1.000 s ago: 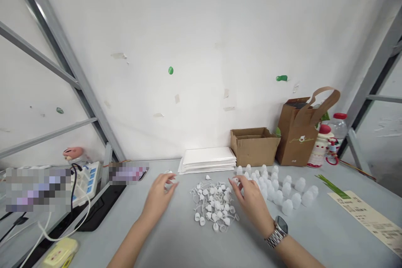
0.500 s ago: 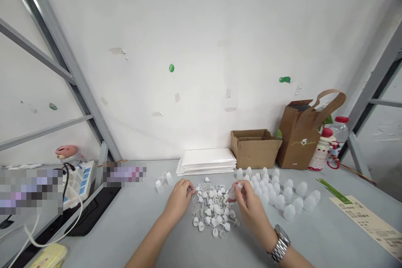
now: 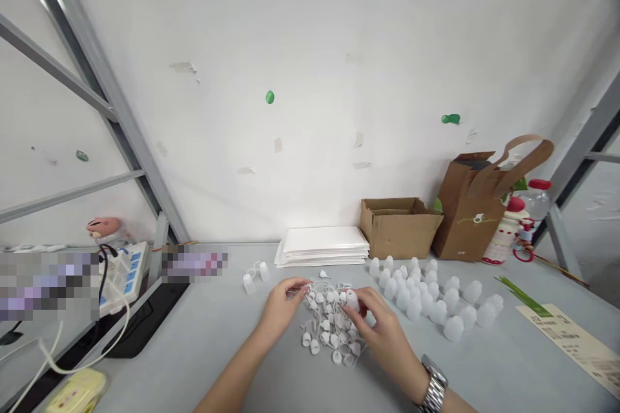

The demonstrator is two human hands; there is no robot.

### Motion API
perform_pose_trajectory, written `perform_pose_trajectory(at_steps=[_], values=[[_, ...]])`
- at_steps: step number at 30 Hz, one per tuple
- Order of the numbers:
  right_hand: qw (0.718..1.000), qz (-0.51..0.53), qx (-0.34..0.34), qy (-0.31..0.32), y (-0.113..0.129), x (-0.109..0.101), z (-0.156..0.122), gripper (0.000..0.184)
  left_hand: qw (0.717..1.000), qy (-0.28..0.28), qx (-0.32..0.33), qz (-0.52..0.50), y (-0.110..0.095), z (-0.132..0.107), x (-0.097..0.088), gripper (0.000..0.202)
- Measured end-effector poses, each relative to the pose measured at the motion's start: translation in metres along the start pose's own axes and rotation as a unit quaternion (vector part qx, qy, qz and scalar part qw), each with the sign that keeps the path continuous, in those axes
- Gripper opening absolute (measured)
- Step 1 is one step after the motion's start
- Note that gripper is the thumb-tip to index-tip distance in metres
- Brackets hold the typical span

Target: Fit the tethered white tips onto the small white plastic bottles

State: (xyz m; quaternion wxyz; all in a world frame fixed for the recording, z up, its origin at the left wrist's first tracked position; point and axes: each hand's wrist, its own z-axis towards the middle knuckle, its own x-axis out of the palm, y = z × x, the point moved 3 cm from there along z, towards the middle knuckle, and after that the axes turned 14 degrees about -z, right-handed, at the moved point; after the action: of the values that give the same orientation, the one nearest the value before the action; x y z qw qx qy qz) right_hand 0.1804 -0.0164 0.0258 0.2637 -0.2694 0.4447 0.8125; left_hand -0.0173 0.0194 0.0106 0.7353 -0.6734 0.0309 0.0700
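A heap of small white caps with thin cords [image 3: 325,339] lies on the grey table between my hands. My right hand [image 3: 382,319], with a metal watch at the wrist, pinches a translucent white plastic cup [image 3: 352,300] between thumb and fingers over the heap's right side. My left hand [image 3: 283,303] is at the heap's upper left, its thumb and fingers drawn together; what lies between them, if anything, is too small to make out. Beyond it stand two white cups joined by a cord [image 3: 249,283]. Several loose translucent cups [image 3: 413,308] stand to the right.
A stack of white flat packs [image 3: 322,246], an open cardboard box [image 3: 402,235] and a brown paper bag [image 3: 472,213] line the wall. At left are a black phone-like slab [image 3: 145,326] and a power strip [image 3: 126,277]. A printed card [image 3: 569,335] lies far right.
My right hand has moved slightly left and turned the cup over the heap. My left hand has shifted a little right, its fingers reaching the heap's edge. The camera view has shifted slightly.
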Motion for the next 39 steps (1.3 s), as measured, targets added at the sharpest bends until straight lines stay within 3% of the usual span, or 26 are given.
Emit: perform_pose_trajectory(at_steps=[10,17,23,34,39], values=[[0.998,-0.031,-0.043,0.026,0.001,0.009,-0.006,0.031,0.987,-0.006,-0.025,-0.161,-0.005,-0.003,0.005,0.027],[0.998,-0.050,-0.035,0.019,0.007,0.012,-0.010,0.023,0.928,0.070,-0.076,-0.358,-0.015,-0.017,0.020,0.032],[0.997,-0.054,-0.028,0.047,0.016,0.012,-0.011,0.016,0.922,0.135,-0.091,-0.352,-0.025,-0.028,0.034,0.036],[0.997,-0.046,-0.033,0.045,0.018,0.013,-0.013,0.017,0.931,0.106,-0.116,-0.330,-0.015,-0.026,0.037,0.038],[0.997,-0.053,-0.023,0.050,0.014,0.016,-0.014,0.017,0.929,0.082,-0.097,-0.348,-0.012,-0.025,0.037,0.027]])
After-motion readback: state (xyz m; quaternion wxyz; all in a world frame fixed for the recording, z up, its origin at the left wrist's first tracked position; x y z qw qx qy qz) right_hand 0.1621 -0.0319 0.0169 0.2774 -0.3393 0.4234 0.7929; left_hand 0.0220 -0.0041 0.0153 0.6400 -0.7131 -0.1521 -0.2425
